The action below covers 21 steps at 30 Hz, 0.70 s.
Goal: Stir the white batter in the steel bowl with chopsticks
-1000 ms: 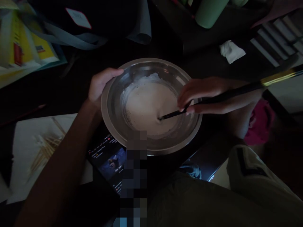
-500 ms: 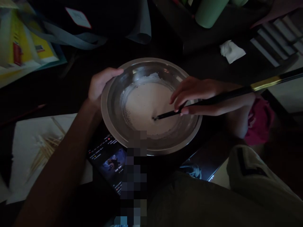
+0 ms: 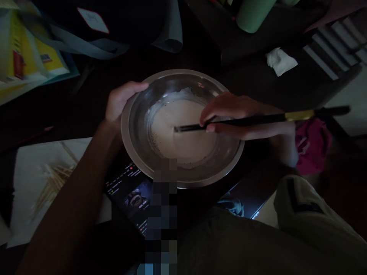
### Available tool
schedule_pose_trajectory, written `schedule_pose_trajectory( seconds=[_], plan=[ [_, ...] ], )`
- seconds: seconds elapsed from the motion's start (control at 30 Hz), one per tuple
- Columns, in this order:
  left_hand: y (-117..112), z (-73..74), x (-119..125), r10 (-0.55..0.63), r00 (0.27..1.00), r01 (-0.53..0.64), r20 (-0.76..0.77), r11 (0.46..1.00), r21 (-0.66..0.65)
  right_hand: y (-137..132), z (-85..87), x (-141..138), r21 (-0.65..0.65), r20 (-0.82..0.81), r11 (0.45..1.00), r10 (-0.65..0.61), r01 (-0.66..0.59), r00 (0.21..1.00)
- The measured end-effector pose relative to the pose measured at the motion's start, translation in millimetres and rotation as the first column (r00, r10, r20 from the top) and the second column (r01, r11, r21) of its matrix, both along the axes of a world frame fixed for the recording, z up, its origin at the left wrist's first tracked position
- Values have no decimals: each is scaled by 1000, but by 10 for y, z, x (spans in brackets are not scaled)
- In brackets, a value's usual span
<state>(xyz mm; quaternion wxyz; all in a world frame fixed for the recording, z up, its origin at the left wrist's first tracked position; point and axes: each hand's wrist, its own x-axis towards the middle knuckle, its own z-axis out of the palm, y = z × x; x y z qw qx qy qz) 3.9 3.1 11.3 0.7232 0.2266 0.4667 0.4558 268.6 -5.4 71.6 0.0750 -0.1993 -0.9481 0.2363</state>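
A steel mixing bowl [image 3: 137, 152] stands on the dark table, holding a pale, creamy liquid [image 3: 186, 145] with small bubbles along its left side. My left hand [image 3: 122, 98] grips the bowl's upper left rim, thumb over the edge and the other fingers hidden behind the wall. In my right hand [image 3: 229, 114] is a pair of black chopsticks [image 3: 258, 120] with a gold band, held between thumb and fingers. Their tips dip into the liquid near the bowl's middle. The right wrist reaches over the bowl's right rim.
Left of the bowl, thin wooden sticks [image 3: 54, 179] lie on a white sheet [image 3: 24, 164]. A lit phone [image 3: 129, 198] sits under the bowl's lower left. Behind are yellow packets [image 3: 34, 49], a green bottle [image 3: 254, 17], a crumpled tissue [image 3: 281, 62] and several books [image 3: 321, 61].
The chopsticks' tips have moved left and slightly up through the liquid, and their rear end has swung down. My right hand has shifted slightly left. My left hand keeps its place on the rim.
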Motion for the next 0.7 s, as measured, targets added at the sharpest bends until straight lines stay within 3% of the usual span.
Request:
schedule_pose_trajectory(
  seconds=[0.1,0.17,0.3,0.37,0.5,0.57,0.7],
  plan=[
    [-3,11,6,23,999,-23,-30,1000,0,-12,40,43,108,-10,974,-197,197,980],
    [3,15,6,43,998,-45,-55,998,-40,1,121,105,68,26,977,-207,205,978],
    [26,9,7,68,997,-71,-47,996,-53,22,118,83,-104,51,987,125,-119,991],
    [28,5,7,47,999,-48,-21,998,-39,12,29,19,-85,-9,979,185,-185,983],
    [10,10,6,-6,1000,6,6,1000,-14,0,0,50,99,-6,991,-87,87,996],
    [5,12,6,-9,1000,9,2,1000,-20,22,83,142,113,52,986,-131,125,990],
    [22,-8,2,-32,999,32,14,999,-5,64,130,177,-81,79,984,166,-160,983]
  ],
)
